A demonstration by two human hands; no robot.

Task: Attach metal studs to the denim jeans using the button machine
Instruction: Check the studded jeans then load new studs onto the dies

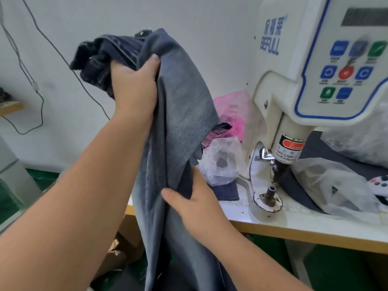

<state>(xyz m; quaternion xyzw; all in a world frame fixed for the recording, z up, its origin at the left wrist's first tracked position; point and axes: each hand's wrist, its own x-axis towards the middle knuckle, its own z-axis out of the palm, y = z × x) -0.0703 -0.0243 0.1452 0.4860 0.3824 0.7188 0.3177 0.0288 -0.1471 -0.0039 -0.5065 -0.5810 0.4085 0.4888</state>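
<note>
While the soft gray jeans (180, 106) are hanging off the table edge (294, 229), left of the button machine (294, 91), the left hand (134, 85) is squeezing their top and the right hand (195, 204) is pinching a fold.

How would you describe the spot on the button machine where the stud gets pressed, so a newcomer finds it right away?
Start at the white button machine with the blue-edged control panel on the right of the table. Follow its neck down past the red warning label to the round white base. The small dark metal post standing up from that chipped base is the spot; nothing else there is a short upright peg.
</note>
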